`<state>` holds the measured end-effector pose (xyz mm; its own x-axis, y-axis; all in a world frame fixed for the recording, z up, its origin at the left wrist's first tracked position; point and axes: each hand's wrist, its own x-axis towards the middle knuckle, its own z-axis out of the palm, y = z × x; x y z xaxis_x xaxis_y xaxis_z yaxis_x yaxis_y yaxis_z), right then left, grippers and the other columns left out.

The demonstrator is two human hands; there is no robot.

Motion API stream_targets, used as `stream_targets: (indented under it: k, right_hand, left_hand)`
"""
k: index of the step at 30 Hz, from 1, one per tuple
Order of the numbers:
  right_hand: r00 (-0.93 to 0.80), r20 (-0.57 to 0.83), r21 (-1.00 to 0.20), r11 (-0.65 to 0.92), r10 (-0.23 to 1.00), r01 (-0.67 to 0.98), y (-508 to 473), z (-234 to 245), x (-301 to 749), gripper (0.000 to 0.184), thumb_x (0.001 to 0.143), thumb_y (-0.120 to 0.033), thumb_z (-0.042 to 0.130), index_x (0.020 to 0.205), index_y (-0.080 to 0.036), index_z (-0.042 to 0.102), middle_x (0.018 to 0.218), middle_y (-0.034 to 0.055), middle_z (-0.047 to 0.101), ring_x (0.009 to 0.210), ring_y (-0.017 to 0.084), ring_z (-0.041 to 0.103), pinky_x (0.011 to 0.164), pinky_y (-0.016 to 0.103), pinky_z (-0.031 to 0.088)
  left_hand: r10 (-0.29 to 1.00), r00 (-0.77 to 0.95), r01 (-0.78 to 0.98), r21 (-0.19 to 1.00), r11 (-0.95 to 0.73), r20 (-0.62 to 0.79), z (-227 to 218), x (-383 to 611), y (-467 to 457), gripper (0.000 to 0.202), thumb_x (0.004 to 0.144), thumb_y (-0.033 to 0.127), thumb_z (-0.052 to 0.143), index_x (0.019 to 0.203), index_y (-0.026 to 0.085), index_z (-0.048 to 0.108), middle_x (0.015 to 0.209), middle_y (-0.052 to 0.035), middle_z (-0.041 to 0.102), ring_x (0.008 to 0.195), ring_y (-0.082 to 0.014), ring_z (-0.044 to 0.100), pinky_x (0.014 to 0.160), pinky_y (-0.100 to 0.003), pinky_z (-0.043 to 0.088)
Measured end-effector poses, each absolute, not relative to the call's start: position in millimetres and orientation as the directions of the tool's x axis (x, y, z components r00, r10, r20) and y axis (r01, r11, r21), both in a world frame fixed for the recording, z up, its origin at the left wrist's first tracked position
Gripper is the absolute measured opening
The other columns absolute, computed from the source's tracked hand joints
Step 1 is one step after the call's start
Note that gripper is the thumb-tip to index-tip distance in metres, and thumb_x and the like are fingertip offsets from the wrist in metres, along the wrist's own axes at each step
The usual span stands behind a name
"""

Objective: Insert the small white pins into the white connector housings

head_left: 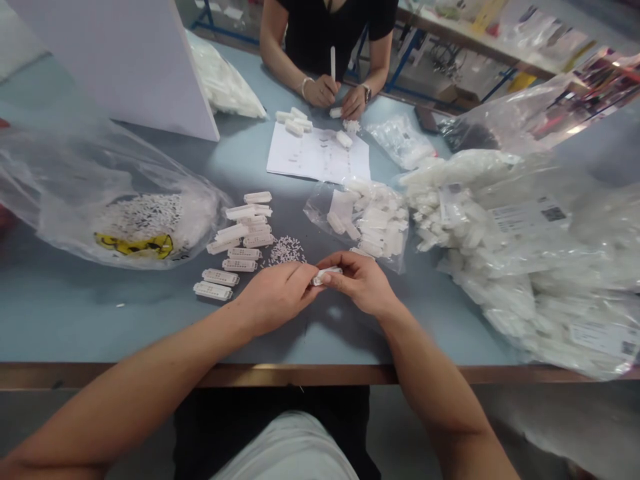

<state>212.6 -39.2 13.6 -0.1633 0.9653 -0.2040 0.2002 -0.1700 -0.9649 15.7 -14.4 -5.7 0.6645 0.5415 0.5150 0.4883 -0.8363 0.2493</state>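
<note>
White plastic connector housing, small and oblong, sits pinched between the person's left hand and right hand. The hands are together, closed on it just above the pale blue-grey surface. Left of them, a loose column of white perforated rectangular housings lies beside a small heap of tiny white pieces. A clear plastic bag of white parts lies just ahead of the right hand, and a bulging clear sack of white parts fills the right side. Another clear bag with a yellow label lies further left. Across the surface, a co-worker's hands hold a slim white stick near a printed white paper sheet.
</note>
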Motion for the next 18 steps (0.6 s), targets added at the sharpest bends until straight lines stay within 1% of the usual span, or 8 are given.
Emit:
stream_targets:
  k: [2,4,6,7,9,12,15,18]
  right_hand:
    - [-0.144,-0.146,-0.978,-0.120,0.979,0.171,-37.7,12.5,215.2,0.033,0.076,-0.046,0.073,0.096,-0.020,0.069,0.090,0.0033,0.072,0.081,0.016,0.066,0.073,0.029,0.053]
    - [-0.061,-0.064,-0.980,-0.051,0.996,0.194,-35.0,9.0,218.7,0.031,0.079,-0.045,0.070,0.099,-0.021,0.068,0.093,0.0035,0.072,0.083,0.017,0.065,0.075,0.030,0.052]
    - [0.039,0.027,-0.949,0.013,0.999,0.314,-31.4,3.0,221.3,0.023,0.081,-0.041,0.068,0.094,-0.021,0.067,0.089,0.0028,0.070,0.079,0.016,0.064,0.072,0.030,0.051]
    - [0.056,0.075,-0.915,0.046,0.996,0.400,-29.4,-0.6,221.7,0.017,0.082,-0.037,0.068,0.089,-0.021,0.067,0.084,0.0022,0.069,0.076,0.016,0.062,0.070,0.029,0.050]
    - [-0.027,0.159,-0.804,0.145,0.987,0.576,-25.4,-8.3,219.8,0.009,0.084,-0.030,0.065,0.084,-0.021,0.067,0.079,0.0021,0.067,0.074,0.016,0.060,0.070,0.030,0.047]
    - [-0.202,0.216,-0.601,0.293,0.955,0.744,-19.1,-17.9,211.8,0.010,0.089,-0.026,0.060,0.084,-0.021,0.068,0.080,0.0040,0.065,0.081,0.019,0.058,0.076,0.032,0.045]
    - [-0.281,0.214,-0.450,0.350,0.935,0.822,-12.7,-22.4,203.0,0.014,0.091,-0.025,0.056,0.089,-0.020,0.069,0.084,0.0064,0.065,0.085,0.021,0.056,0.077,0.033,0.043]
    - [-0.336,0.183,-0.340,0.380,0.924,0.860,-8.0,-22.2,197.7,0.016,0.092,-0.023,0.055,0.089,-0.019,0.070,0.086,0.0073,0.065,0.087,0.022,0.055,0.079,0.033,0.042]
  left_hand:
    - [0.617,0.644,0.536,0.308,-0.786,0.453,-0.2,14.1,-12.0,0.020,0.094,0.034,0.049,0.088,0.019,0.061,0.072,-0.0001,0.067,0.064,-0.0134,0.063,0.059,-0.026,0.044]
    - [0.758,0.549,0.631,0.420,-0.652,0.353,9.3,12.0,-8.2,0.023,0.090,0.041,0.054,0.091,0.020,0.063,0.072,0.0008,0.067,0.062,-0.0131,0.062,0.058,-0.026,0.043]
    - [0.901,0.354,0.717,0.545,-0.434,0.252,20.1,10.2,-4.3,0.026,0.084,0.046,0.059,0.090,0.021,0.064,0.070,0.0023,0.067,0.060,-0.0122,0.060,0.057,-0.025,0.042]
    - [0.939,0.260,0.732,0.589,-0.343,0.224,24.7,9.6,-2.6,0.028,0.082,0.048,0.060,0.091,0.021,0.063,0.070,0.0027,0.067,0.060,-0.0119,0.060,0.057,-0.024,0.043]
    - [0.972,0.136,0.721,0.654,-0.230,0.192,30.2,9.2,-0.1,0.031,0.081,0.050,0.060,0.092,0.020,0.063,0.073,0.0026,0.069,0.062,-0.0117,0.061,0.060,-0.024,0.044]
    - [0.981,0.107,0.684,0.705,-0.189,0.159,29.3,10.0,1.4,0.034,0.080,0.051,0.059,0.092,0.020,0.062,0.075,0.0018,0.070,0.064,-0.0119,0.062,0.064,-0.024,0.046]
    - [0.983,0.131,0.685,0.706,-0.183,0.128,24.7,11.1,1.1,0.035,0.079,0.052,0.059,0.093,0.020,0.062,0.076,0.0017,0.070,0.065,-0.0128,0.063,0.065,-0.025,0.045]
    - [0.980,0.163,0.697,0.690,-0.195,0.112,23.3,11.9,0.6,0.035,0.080,0.053,0.059,0.094,0.021,0.063,0.076,0.0022,0.070,0.066,-0.0136,0.063,0.065,-0.026,0.045]
